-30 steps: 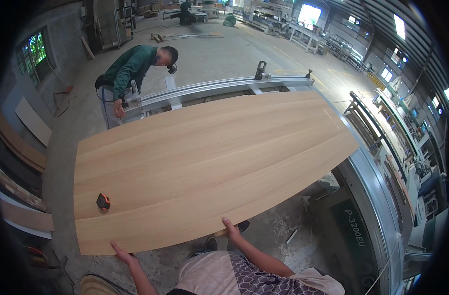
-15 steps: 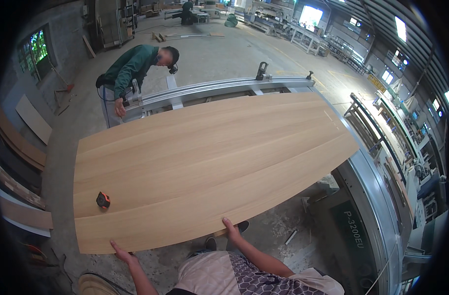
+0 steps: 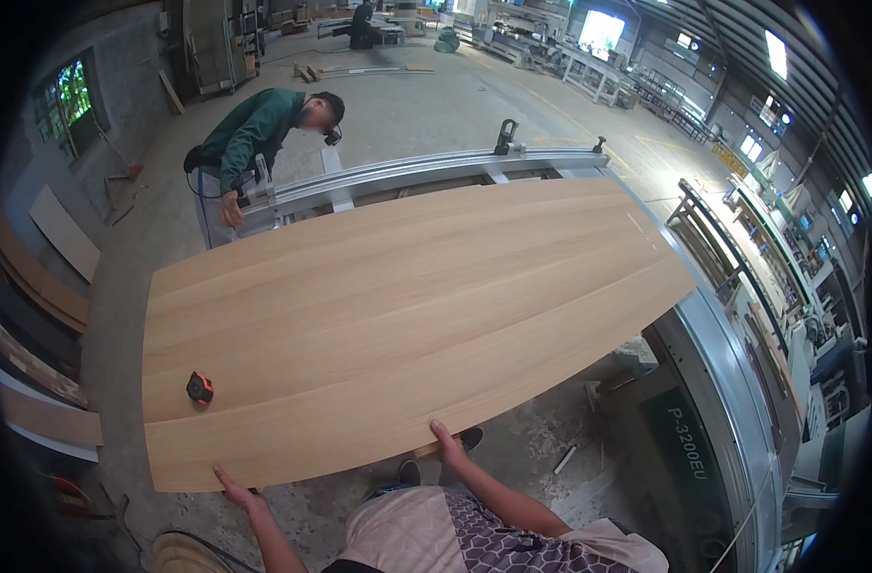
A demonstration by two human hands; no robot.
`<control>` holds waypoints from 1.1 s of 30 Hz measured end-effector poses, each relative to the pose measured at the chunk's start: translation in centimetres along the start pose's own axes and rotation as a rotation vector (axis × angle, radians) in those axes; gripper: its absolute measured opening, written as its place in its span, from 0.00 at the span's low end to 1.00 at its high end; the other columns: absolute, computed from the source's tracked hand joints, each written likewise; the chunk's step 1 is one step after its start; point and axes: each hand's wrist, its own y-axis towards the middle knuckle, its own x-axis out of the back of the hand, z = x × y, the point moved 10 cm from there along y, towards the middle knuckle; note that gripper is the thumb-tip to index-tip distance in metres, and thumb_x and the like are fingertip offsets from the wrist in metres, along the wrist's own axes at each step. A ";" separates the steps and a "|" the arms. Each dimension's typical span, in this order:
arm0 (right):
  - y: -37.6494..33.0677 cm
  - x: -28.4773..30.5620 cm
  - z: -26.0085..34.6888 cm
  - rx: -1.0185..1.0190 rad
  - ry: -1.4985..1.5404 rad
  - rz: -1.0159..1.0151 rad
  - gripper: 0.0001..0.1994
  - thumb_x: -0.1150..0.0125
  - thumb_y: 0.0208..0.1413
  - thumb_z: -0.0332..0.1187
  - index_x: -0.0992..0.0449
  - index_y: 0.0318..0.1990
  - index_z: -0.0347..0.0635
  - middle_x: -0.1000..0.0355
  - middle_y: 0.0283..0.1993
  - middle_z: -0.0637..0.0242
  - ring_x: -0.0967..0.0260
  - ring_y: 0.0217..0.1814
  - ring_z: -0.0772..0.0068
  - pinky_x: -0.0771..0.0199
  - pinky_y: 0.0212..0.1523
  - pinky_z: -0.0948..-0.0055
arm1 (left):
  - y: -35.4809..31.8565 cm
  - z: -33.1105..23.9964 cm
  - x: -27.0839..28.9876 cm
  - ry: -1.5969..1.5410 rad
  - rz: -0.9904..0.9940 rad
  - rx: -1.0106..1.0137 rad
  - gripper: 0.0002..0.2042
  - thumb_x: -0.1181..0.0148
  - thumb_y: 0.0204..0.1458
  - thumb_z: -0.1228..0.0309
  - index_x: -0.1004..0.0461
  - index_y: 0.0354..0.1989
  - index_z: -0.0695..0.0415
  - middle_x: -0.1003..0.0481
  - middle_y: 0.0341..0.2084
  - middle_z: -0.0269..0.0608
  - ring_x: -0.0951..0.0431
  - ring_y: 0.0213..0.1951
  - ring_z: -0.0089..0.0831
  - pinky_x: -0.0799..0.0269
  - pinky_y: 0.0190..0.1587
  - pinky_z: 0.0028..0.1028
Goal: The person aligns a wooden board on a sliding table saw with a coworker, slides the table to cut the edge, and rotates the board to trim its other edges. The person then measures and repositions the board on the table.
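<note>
A large light-brown wood-grain panel point(image 3: 407, 306) lies flat before me, its far side along a metal rail. My left hand point(image 3: 235, 490) grips its near edge toward the left corner, thumb on top and fingers hidden beneath. Farther right on the same edge, my right hand point(image 3: 446, 444) holds the board the same way, thumb up, the other fingers out of sight underneath. A black and orange tape measure point(image 3: 200, 388) rests on the panel near its left end, apart from both hands.
Across the panel, a person in a green top point(image 3: 250, 134) bends over the silver rail point(image 3: 407, 168), which carries an upright black stop point(image 3: 505, 137). At right stands a machine with a metal table edge point(image 3: 732, 382). Boards point(image 3: 49, 420) lean along the left wall.
The person's head across the panel has shifted slightly. My hands, the panel and the tape measure look unchanged.
</note>
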 end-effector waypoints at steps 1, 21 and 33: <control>0.0 0.2 -0.3 -0.016 0.001 -0.009 0.42 0.41 0.55 0.57 0.43 0.65 0.30 0.34 0.60 0.52 0.33 0.59 0.62 0.32 0.59 0.65 | 0.1 0.0 0.0 -0.002 0.003 -0.007 0.39 0.40 0.52 0.44 0.39 0.64 0.60 0.32 0.58 0.46 0.27 0.53 0.40 0.30 0.53 0.40; -0.1 -0.1 0.2 0.001 0.003 -0.004 0.42 0.40 0.54 0.56 0.42 0.64 0.30 0.33 0.58 0.51 0.32 0.58 0.61 0.33 0.59 0.64 | 0.1 0.0 0.3 0.022 0.003 -0.004 0.39 0.40 0.52 0.43 0.40 0.65 0.58 0.32 0.58 0.45 0.28 0.54 0.40 0.31 0.54 0.40; 0.4 0.1 -0.6 -0.006 0.005 0.004 0.41 0.40 0.54 0.57 0.41 0.63 0.30 0.32 0.57 0.52 0.31 0.57 0.60 0.31 0.58 0.64 | 1.0 0.5 0.8 0.023 0.014 -0.006 0.40 0.41 0.52 0.43 0.41 0.65 0.60 0.33 0.58 0.47 0.28 0.54 0.41 0.30 0.53 0.41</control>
